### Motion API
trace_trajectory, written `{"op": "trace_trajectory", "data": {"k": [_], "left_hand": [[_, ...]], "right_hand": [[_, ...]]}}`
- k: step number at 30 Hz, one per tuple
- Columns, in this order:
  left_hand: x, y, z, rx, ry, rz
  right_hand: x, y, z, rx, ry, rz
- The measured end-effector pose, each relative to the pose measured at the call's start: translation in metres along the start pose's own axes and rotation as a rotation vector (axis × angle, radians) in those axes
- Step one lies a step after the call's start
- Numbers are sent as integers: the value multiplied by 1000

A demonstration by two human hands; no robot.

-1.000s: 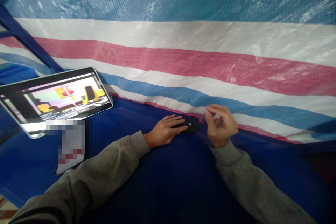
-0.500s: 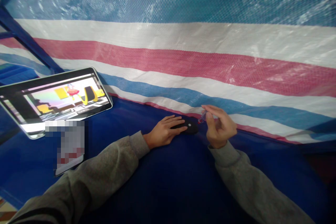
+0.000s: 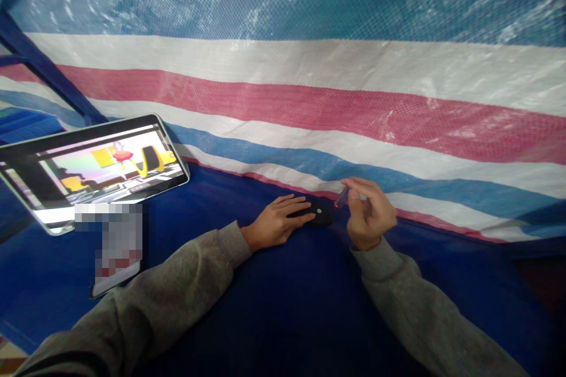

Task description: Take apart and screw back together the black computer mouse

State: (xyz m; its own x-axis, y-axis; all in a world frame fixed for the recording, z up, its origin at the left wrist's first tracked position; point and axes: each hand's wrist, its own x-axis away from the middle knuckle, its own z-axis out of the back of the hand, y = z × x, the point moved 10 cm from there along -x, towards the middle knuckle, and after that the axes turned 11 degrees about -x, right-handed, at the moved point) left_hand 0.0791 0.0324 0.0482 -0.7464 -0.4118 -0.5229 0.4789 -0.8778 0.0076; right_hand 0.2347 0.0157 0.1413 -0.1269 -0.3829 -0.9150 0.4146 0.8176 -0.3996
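Note:
My left hand (image 3: 276, 222) lies over the left part of a black, oval computer mouse (image 3: 322, 215), thumb on its near side and fingers on its far side. A small pale round spot shows on the mouse's uncovered part. To the right, my right hand (image 3: 371, 212) is raised just above the blue surface. Its thumb and fingers pinch a small, slim, see-through purplish piece (image 3: 342, 196) with a red lower end. That end points down towards the mouse, apart from it; its exact kind is too small to tell.
A tablet (image 3: 110, 171) with a lit cartoon picture leans at the left on the blue surface (image 3: 274, 306). Nearer me lies a blurred-out, phone-like object (image 3: 119, 271). Behind everything hangs a striped plastic sheet (image 3: 309, 106), beside a blue frame bar (image 3: 53, 76).
My right hand has shifted very slightly, and the slim piece between its fingers is turned a little. My left hand and the mouse have stayed in place.

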Motion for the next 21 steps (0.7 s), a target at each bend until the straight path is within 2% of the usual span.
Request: {"op": "trace_trajectory", "data": {"k": [11,21], "left_hand": [[0,0,2,-1,8,0],[0,0,1,0,12,-2]], "right_hand": [[1,1,1,49,23,15],[0,0,-2,64,-10,8]]}}
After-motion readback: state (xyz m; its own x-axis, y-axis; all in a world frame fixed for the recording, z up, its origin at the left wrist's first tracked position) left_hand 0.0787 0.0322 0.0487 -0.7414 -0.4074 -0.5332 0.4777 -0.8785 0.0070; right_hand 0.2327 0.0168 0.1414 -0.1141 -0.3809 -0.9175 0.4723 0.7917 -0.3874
